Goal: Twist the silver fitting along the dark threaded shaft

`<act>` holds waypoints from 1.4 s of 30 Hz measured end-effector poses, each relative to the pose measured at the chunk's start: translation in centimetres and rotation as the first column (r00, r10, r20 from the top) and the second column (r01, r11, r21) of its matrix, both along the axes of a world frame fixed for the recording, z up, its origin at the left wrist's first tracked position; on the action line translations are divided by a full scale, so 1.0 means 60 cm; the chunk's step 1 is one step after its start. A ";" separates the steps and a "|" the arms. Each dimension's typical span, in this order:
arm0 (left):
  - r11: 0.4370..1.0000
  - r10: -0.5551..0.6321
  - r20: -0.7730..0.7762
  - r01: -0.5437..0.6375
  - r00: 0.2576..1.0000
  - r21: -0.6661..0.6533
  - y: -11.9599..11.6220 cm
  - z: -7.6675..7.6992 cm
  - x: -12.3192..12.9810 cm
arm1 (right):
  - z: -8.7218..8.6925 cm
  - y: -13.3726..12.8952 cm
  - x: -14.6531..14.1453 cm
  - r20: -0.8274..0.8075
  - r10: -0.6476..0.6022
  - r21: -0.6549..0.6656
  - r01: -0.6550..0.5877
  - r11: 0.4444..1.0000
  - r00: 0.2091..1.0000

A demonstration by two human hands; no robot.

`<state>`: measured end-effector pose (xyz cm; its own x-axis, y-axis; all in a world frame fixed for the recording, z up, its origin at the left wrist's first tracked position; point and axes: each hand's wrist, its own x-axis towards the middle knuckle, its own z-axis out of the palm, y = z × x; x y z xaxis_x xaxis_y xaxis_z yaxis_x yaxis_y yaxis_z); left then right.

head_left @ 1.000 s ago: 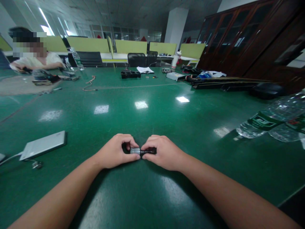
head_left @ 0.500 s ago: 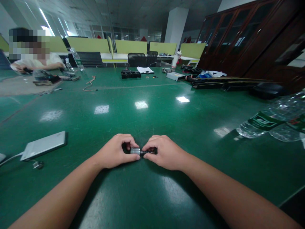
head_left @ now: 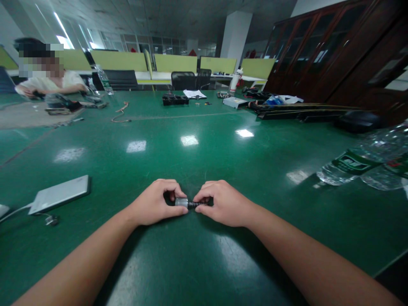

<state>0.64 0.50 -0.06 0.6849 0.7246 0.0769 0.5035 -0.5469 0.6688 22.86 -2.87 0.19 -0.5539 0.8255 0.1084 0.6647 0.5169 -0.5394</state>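
I can read no words or numbers; white lettering (head_left: pixel 352 162) on the green label (head_left: pixel 366 166) of 1 clear bottle (head_left: pixel 330 174) is too blurred.

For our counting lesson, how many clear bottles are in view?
3: a front bottle at right, a second bottle beside it, a far bottle at left; others possibly hidden.

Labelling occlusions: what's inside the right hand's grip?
A dark ribbed rod: a stretch shows between the right hand and the silver cylinder in the left hand. The fingers partly cover its right end; shape there can't be told.
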 end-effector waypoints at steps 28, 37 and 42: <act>1.000 0.005 0.001 -0.005 1.000 -0.002 0.001 -0.001 -0.002 | 0.009 0.002 0.029 0.076 -0.032 -0.073 0.038 0.997 0.997; 1.000 0.011 0.006 -0.011 1.000 -0.015 0.001 -0.003 0.000 | 0.014 0.003 0.054 0.114 -0.127 -0.157 0.144 0.977 0.985; 1.000 0.012 0.010 -0.012 1.000 -0.021 0.002 -0.001 0.001 | 0.011 0.002 0.036 0.064 -0.104 -0.129 0.112 0.985 0.992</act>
<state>0.68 0.59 -0.13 0.6757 0.7340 0.0684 0.5031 -0.5269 0.6851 25.05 -2.76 0.87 -0.4629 0.8857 -0.0351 0.7443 0.3669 -0.5580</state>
